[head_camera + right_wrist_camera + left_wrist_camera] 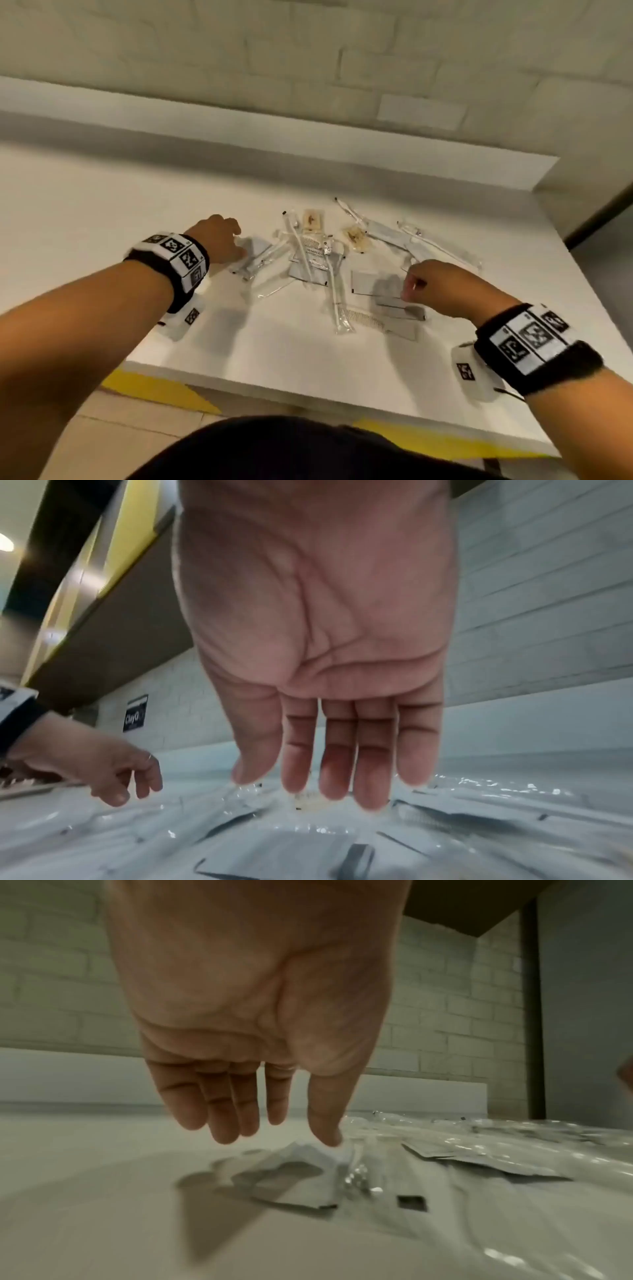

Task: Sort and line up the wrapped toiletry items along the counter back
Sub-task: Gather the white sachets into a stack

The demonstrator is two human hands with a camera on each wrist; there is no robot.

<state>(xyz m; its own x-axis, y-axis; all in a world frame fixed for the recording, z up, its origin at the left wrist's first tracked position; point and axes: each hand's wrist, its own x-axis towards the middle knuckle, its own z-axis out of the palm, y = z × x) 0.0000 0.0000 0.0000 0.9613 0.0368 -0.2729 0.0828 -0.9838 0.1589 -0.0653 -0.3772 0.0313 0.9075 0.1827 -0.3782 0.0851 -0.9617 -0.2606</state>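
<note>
Head view: my left hand (219,240) hovers spread, thumb touching a gray sachet (251,251); my right hand (442,287) hangs spread above wrapped toiletry items (318,260) scattered mid-bench (102,212).

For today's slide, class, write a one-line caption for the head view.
Both open hands, left hand and right hand, reach into unsorted wrapped toiletries on a white counter.

Light is coming from overhead, dim and greenish-grey. Both hands are casting soft shadows on the white matte counter (102,212). Glare is speckling the clear plastic wrappers (308,829) in the wrist views. Motion blur is smearing foreground edges; wide-angle distortion is bending the pale brick wall (51,988).
</note>
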